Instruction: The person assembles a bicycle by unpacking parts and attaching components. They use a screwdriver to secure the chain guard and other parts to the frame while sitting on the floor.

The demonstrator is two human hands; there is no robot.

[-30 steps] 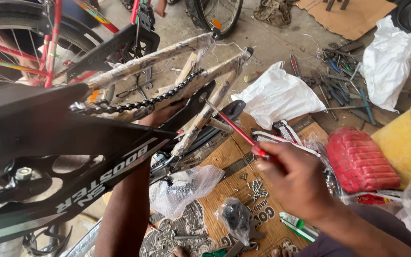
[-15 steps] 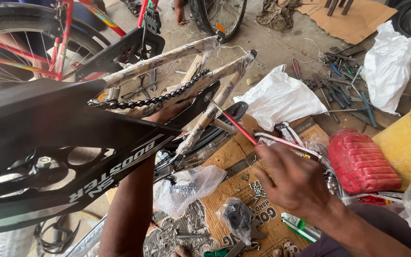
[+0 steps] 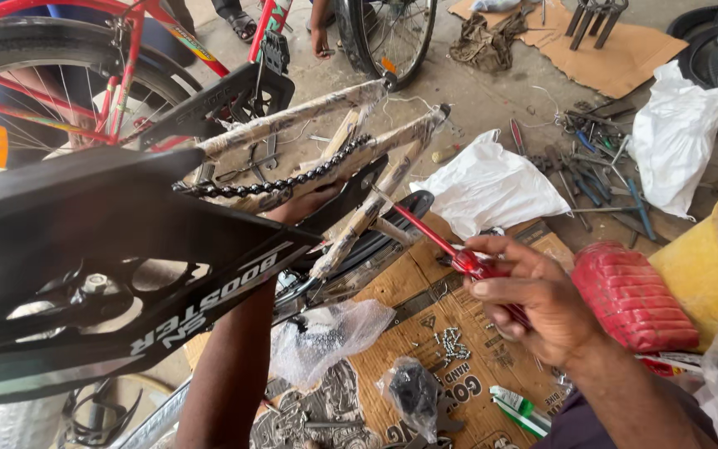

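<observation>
**Screwdriver tip moves in under the wrapped frame**

The red-handled screwdriver now lies with its handle pinched in the right hand, thumb and fingers pressed together around the grip end, and its red shaft slants up and left to a tip that sits at the black guard just below the wrapped frame tubes. A second ago the shaft pointed at the same spot but the hand sat lower and further from the frame; since then the hand has risen and closed in, so the tool looks more firmly seated against the fitting. That reads as the driving of a fastener being under way rather than only lined up, though the screw itself is hidden behind the tube.

The left hand reaches up from below, its forearm crossing the middle of the view; its fingers are curled against the underside of the chain and guard, seemingly bracing them, but how tightly they close I cannot tell. It has barely shifted.

Around this, the large black chain cover fills the left foreground. A red bicycle stands behind. On the floor lie flattened cardboard, loose screws, white plastic bags, a red ribbed pad and scattered hand tools.
</observation>
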